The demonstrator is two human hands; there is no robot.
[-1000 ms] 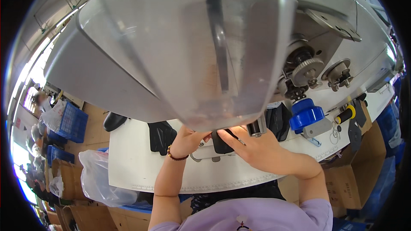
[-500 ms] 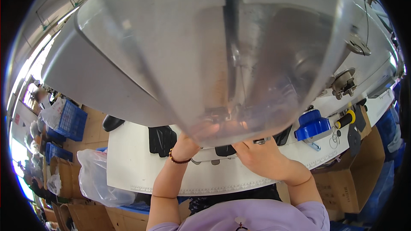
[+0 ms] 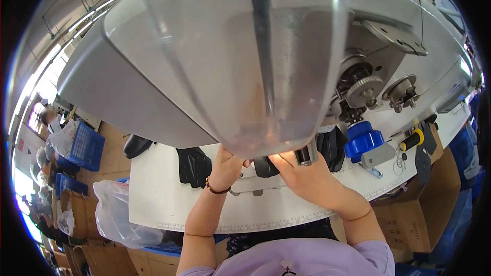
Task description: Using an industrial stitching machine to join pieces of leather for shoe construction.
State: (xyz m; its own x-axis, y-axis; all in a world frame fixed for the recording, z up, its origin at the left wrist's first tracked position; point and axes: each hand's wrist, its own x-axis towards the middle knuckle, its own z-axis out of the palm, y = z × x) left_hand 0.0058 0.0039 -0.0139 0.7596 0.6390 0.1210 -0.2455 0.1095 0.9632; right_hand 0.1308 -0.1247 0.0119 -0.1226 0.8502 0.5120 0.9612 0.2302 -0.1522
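At the near side of the big pale-grey metal sewing machine head [image 3: 120, 87], I see the small flat black piece with rounded corners [image 3: 265, 167] over the white bench with a ruled near edge [image 3: 169, 202]. My left hand [image 3: 226, 171] is at the piece's left, fingers curled inward; the clear plastic guard [image 3: 240, 97] on the machine head hides some tips, so I cannot tell whether they pinch anything. My right hand [image 3: 307, 179] lies half-open at its right edge, fingers stretched forward (any grip underneath doesn't show from here). I judge the piece light, thin and bendable, perhaps smooth, likelier to slide or buckle than break. I'd hold it flat by both side edges. Layered black pieces [image 3: 194, 167] lie left of the machine head's near end, with another dark stack [image 3: 333, 149] to its right.
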